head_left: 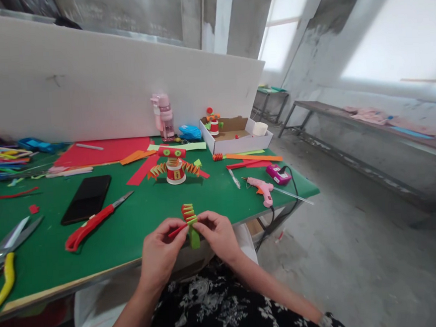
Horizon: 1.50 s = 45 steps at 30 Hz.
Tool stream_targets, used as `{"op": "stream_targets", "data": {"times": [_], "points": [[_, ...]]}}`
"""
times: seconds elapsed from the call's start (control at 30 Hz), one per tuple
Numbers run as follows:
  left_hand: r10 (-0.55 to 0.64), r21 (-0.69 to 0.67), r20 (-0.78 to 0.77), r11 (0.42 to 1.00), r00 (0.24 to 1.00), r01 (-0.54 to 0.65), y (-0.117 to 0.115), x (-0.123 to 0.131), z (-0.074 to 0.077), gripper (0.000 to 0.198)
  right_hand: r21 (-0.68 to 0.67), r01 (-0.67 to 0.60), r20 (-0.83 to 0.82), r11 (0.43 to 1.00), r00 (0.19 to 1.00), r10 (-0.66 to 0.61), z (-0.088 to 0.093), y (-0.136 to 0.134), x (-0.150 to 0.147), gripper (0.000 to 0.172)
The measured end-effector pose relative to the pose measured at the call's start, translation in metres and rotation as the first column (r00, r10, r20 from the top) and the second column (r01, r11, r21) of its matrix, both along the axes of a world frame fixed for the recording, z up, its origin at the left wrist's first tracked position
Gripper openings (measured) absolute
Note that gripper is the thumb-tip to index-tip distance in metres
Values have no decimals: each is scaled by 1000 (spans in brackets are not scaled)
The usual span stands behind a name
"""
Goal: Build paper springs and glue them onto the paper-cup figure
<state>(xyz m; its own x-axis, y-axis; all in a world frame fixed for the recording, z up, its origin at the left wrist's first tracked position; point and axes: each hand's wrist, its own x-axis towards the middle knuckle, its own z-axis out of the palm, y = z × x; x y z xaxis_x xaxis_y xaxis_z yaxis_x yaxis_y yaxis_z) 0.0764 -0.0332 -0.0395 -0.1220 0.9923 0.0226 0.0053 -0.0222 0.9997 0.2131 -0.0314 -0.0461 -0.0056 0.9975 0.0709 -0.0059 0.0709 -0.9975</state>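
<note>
At lower centre of the frame I have the left hand (158, 246) and right hand (220, 235) both pinching the folded paper strips (188, 213); should either grip slacken, they might spring open or skew (thin paper does that). Marks on the cup figure (171, 175), mid-frame, are too small to read.

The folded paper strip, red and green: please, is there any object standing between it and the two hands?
Nothing visible does. The left hand and the right hand both pinch the folded paper strip directly.
</note>
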Motion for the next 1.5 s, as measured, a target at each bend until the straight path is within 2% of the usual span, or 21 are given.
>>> {"op": "stream_targets", "data": {"times": [0.13, 0.23, 0.27, 0.33, 0.37, 0.43, 0.5, 0.6, 0.7, 0.8, 0.87, 0.93, 1.0, 1.07, 1.13, 1.23, 1.33, 1.43, 1.5], "points": [[76, 12, 26, 997, 997, -77, -1, -1, -5, 22, 32, 39, 24, 999, 999, -40, 7, -3, 12, 16], [201, -56, 102, 979, 974, -196, 4, -6, -13, 25, 140, 228, 132, 963, 960, -247, 15, -1, 54, 19], [226, -69, 125, 973, 966, -219, 7, -8, -16, 26, 197, 319, 185, 927, 916, -355, 17, 0, 74, 20], [245, -81, 188, 969, 951, -233, 12, -11, -22, 27, 278, 510, 304, 814, 757, -578, 21, 1, 116, 25], [243, -84, 211, 969, 947, -230, 14, -12, -24, 27, 275, 576, 370, 770, 676, -638, 22, 1, 136, 28], [245, -89, 236, 969, 940, -230, 18, -12, -27, 27, 247, 635, 569, 732, 516, -640, 21, 4, 167, 32], [243, -94, 236, 969, 941, -227, 21, -12, -28, 29, 130, 630, 716, 766, 475, -512, 19, 11, 183, 34], [230, -91, 223, 972, 947, -214, 23, -11, -24, 33, -60, 611, 760, 789, 540, -361, 18, 26, 189, 31], [186, -105, 232, 981, 955, -166, 26, -11, -18, 37, -134, 572, 720, 810, 618, -317, 23, 38, 189, 31], [159, -122, 277, 984, 948, -130, 30, -12, -15, 41, -204, 499, 622, 842, 730, -282, 30, 34, 186, 30], [165, -130, 292, 983, 942, -132, 31, -12, -14, 42, -228, 447, 449, 865, 837, -314, 31, 24, 178, 25], [173, -137, 304, 981, 937, -136, 32, -12, -15, 42, -248, 373, 74, 894, 928, -366, 31, 12, 167, 29], [170, -144, 317, 981, 933, -130, 32, -12, -15, 41, -275, 257, -198, 927, 928, -316, 32, 3, 151, 35], [165, -148, 327, 981, 930, -122, 32, -12, -15, 40, -316, 79, -338, 945, 922, -191, 34, -3, 133, 38], [161, -151, 337, 982, 928, -116, 32, -12, -14, 40, -317, -55, -410, 947, 908, -84, 37, -6, 114, 39], [160, -160, 351, 981, 922, -110, 32, -12, -12, 41, -228, -61, -342, 972, 940, -21, 40, -8, 87, 40], [162, -178, 355, 979, 921, -103, 34, -12, -10, 42, -124, -30, -73, 992, 997, 20, 40, -14, 68, 45], [160, -195, 356, 976, 921, -94, 36, -11, -10, 41, -54, -61, 203, 997, 977, 71, 37, -20, 58, 48], [159, -204, 356, 975, 921, -90, 37, -11, -9, 40, 37, -71, 348, 997, 936, 53, 33, -21, 56, 47]]}}
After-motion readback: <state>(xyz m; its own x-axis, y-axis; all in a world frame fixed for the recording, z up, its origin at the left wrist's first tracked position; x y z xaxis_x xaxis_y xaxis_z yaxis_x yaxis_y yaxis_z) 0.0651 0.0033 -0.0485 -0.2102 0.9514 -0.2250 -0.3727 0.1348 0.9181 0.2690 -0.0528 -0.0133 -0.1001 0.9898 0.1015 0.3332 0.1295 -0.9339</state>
